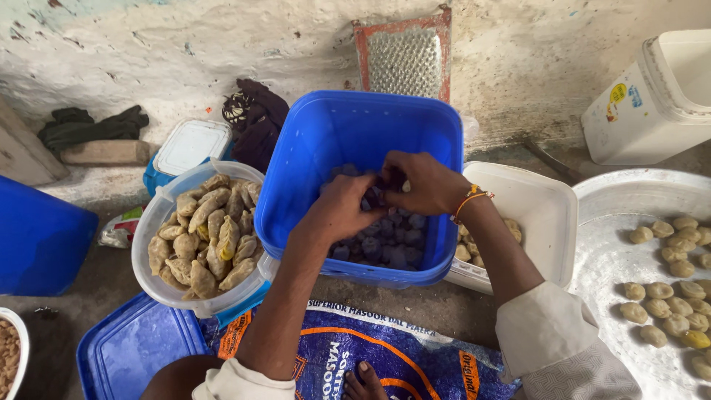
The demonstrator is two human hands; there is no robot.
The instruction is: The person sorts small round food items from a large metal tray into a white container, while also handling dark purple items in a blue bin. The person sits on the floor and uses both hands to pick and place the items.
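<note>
Nearest, a blue printed sack (355,355) with orange stripes lies flat on the floor. Beyond it, left hand (342,207) and right hand (422,181) jointly pinch a small dark piece (372,196) inside the blue tub (355,126); its axis cannot be told. A white lidded box (192,144) sits at the wall.

The tub (311,170) is bright blue, and the dumplings (389,241) inside look bluish-grey. The bowl (148,230) is clear white, filled with tan-yellow pastries (207,233). The tray (615,252) is silver, dotted with pale brown dough balls (670,307). The sack (385,355) is blue with orange stripes. The grater (406,55) has a red frame.
</note>
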